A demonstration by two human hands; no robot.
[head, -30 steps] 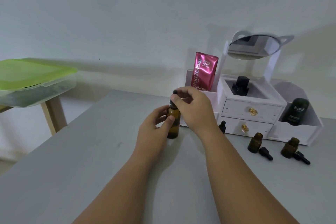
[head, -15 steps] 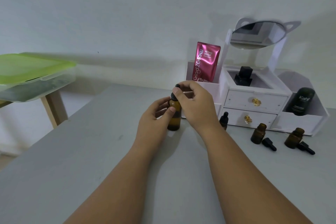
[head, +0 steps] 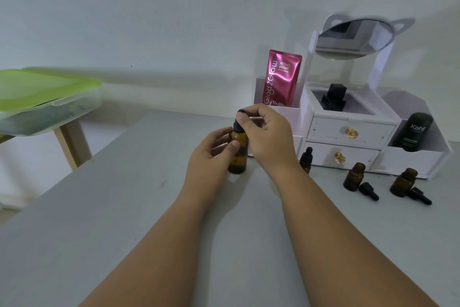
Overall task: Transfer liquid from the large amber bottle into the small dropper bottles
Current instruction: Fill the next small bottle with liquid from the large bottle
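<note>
"Large amber bottle [head: 238, 157], where have you got it?"

"Upright on the bench [head: 124, 207], just to the left of the white organizer [head: 348, 132]. My left hand [head: 211, 149] is wrapped round its body to steady it. My right hand [head: 268, 137] pinches its black dropper top [head: 239, 120] between thumb and fingers."

"Is that top off yet?"

"No, it sits on the neck. I'd say I'm at the unscrewing or drawing-up stage, so this is early in the job."

"And the small dropper bottles?"

"Three of them, all in front of the organizer. The capped small bottle [head: 305, 161] stands below the lower drawer, half hidden by my right wrist. The middle small bottle [head: 353, 177] and the right small bottle [head: 402, 182] stand open further right. Each has its loose cap, one [head: 369, 191] and the other [head: 420, 196], lying on the bench beside it."

"Any liquid in them?"

"I can't tell through the dark glass. The two open ones look ready to be filled, and I judge that all the filling and recapping is ahead of me."
</note>
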